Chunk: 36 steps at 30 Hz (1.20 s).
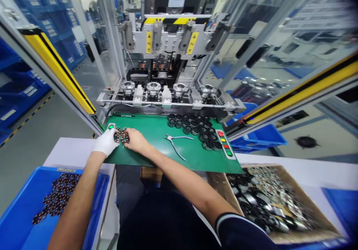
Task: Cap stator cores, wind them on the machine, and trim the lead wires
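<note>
My left hand point(106, 143), in a white glove, is closed round copper-wound motor stators point(116, 135) at the left end of the green work mat point(151, 155). Bare, my right hand point(137, 141) has its fingers curled over more copper-wound stators point(125, 136) just beside them. The two hands face each other with the stators between, and the fingers partly hide how many there are. A pair of pliers point(173, 145) with grey-blue handles lies spread on the mat to the right. Behind my left hand is a small panel with a green button point(111, 127).
Several black round parts point(195, 125) stand on the mat's right, by a button panel point(226, 145). A press fixture with metal holders point(153, 88) spans the back. Blue bin point(16, 209) on the left holds stators point(60, 194); a cardboard box point(316, 220) on the right holds metal parts.
</note>
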Tool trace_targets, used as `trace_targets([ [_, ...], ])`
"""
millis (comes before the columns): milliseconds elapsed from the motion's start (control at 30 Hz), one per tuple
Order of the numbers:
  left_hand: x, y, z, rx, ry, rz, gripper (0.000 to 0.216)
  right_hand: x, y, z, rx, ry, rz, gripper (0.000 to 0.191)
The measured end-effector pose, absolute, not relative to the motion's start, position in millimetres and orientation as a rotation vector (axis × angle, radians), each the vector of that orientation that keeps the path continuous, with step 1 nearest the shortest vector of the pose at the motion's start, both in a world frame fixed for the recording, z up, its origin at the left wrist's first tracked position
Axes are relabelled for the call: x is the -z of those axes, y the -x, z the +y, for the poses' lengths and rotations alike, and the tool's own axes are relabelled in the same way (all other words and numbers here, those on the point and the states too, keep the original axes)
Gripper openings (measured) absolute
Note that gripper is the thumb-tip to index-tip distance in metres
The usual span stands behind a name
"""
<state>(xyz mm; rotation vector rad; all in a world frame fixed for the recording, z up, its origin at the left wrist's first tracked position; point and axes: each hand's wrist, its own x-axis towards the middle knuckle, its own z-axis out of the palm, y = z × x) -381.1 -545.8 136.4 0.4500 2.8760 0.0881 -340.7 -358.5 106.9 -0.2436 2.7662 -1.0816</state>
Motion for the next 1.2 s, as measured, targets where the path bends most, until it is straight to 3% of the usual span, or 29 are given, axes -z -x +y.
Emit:
trace_targets([
  [133, -148.8, 370.9, -558.5, -0.065, -0.488, 2.917, 0.075, -117.0, 309.7, -330.3, 1.225, 0.291, 2.721, 0.067],
  [200, -153.0, 360.2, -559.1, -0.091, -0.513, 2.996, 0.073, -117.1, 276.0, -302.4, 1.309, 0.305, 2.675, 0.072],
  [300, -151.2, 336.9, -534.8, -0.421, -0.746, 3.163, 0.058, -111.4, 213.8, -259.5, 1.428, 0.297, 2.580, 0.055],
  [400, -139.5, 309.8, -476.8, -0.618, -0.995, 3.023, 0.052, -103.8, 155.7, -219.7, 1.515, 0.213, 2.524, 0.043],
  [700, -92.2, 273.0, -303.2, -0.303, -1.255, 2.593, 0.030, -102.1, 60.4, -88.2, 1.543, -0.532, 2.798, 0.031],
  [1033, -81.6, 298.8, -363.1, -0.030, -1.300, 2.597, 0.039, -95.1, 48.8, -43.8, 1.610, -0.687, 2.898, 0.024],
  [1100, -87.6, 298.6, -371.9, -0.063, -1.266, 2.582, 0.035, -89.0, 57.2, -43.0, 1.651, -0.702, 2.917, 0.030],
  [1200, -100.9, 287.8, -357.9, -0.239, -1.169, 2.663, 0.030, -75.4, 74.9, -35.7, 1.684, -0.848, 2.950, 0.064],
])
